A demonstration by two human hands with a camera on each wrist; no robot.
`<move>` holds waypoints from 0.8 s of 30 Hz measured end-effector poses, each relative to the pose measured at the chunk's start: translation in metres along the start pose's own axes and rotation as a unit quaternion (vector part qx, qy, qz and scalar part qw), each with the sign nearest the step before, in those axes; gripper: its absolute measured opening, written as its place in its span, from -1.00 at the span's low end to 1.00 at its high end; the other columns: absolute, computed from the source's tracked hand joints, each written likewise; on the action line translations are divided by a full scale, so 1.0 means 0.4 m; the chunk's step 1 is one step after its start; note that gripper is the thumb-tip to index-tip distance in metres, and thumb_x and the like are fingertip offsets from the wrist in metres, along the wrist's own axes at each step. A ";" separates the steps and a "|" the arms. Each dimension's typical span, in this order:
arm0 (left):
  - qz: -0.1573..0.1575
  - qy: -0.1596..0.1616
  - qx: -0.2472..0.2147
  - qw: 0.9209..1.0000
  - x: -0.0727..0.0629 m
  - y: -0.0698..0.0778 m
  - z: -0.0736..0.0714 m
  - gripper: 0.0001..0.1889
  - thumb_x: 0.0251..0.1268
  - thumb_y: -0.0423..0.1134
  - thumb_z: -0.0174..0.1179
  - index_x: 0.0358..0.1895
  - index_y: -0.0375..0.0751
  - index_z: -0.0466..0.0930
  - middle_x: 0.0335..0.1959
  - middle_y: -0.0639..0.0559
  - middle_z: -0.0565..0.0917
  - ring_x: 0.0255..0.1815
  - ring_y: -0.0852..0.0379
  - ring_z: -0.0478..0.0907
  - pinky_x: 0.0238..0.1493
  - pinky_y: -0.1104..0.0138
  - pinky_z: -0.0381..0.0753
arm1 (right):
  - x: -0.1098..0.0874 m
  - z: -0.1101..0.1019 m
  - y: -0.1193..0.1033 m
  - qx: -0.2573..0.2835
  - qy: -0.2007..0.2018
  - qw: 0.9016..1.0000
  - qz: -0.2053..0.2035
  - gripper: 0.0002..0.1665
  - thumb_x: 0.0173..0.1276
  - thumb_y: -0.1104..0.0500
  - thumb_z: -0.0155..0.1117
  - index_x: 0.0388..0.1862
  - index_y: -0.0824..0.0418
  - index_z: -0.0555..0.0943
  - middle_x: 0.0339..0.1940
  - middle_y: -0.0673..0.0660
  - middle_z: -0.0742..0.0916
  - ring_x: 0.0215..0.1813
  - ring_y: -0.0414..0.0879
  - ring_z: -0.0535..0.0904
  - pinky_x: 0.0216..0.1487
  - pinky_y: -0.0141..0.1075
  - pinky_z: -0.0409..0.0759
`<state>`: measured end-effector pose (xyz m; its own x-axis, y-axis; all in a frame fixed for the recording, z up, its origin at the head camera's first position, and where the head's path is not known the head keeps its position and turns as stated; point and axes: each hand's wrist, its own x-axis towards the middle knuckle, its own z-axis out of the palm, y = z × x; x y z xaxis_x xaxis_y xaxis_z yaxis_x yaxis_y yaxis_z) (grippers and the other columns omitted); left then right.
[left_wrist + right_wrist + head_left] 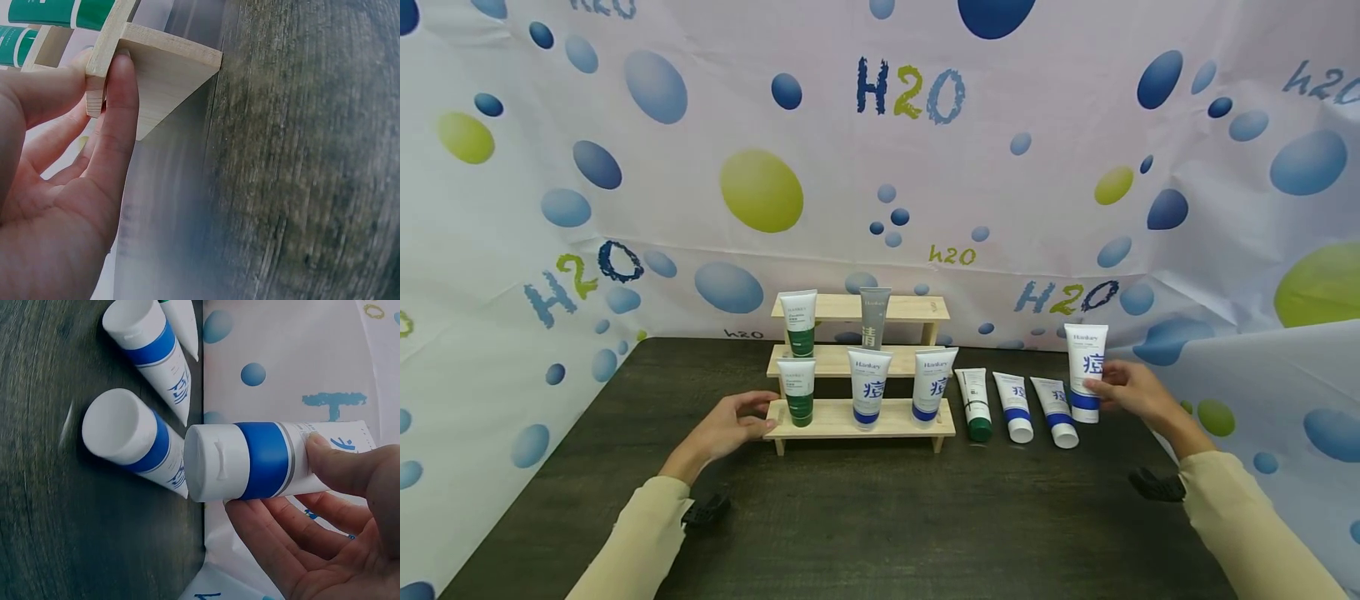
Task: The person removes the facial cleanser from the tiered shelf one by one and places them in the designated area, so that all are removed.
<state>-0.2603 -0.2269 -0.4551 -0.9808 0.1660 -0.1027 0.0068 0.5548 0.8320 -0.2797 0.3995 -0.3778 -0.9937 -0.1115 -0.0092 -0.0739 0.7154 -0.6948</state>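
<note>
White squeeze tube with a blue band (1086,373) upright in the right hand (1129,390)

Beige sleeves (643,529) come nearest, over a dark wood-grained table (850,525). Beyond them, the left hand (726,427) pinches the left end of the lowest board of a pale wooden three-tier rack (831,418), thumb and fingers on opposite faces. The right hand grasps its tube between thumb and fingers, cap downward, just right of the lying row. The step in hand looks like readying this tube for the rack; the next move would call for bringing it left, over the row, and standing it down without nudging its neighbours.

Nine tubes show in all, the held one included. Three lie on the table: one white tube with a green cap (973,398) and two white tubes with blue bands (1015,404). The lowest board bears three: one white-and-green tube (798,392), two blue-banded. Behind, the middle board bears two: another white-and-green, and one grey tube (874,319). Farthest hangs one white sheet printed with blue and green dots (835,167).
</note>
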 end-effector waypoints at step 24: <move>0.007 -0.001 -0.002 1.000 -0.007 0.003 -0.001 -0.39 0.43 -0.18 0.33 0.47 -0.26 0.41 0.38 -0.38 0.48 0.26 -0.22 0.64 0.21 -0.05 0.64 | -0.001 -0.025 0.086 -0.020 -0.019 0.996 0.088 -0.13 0.61 -0.03 0.15 0.37 0.75 0.20 0.18 0.72 0.54 -0.06 0.25 0.77 0.01 0.07 0.75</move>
<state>-0.2577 -0.2271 -0.4537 -0.9801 0.1756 -0.0924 0.0197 0.5495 0.8352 -0.2826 0.4310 -0.3946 -0.9877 -0.0070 -0.1565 0.0977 0.7536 -0.6501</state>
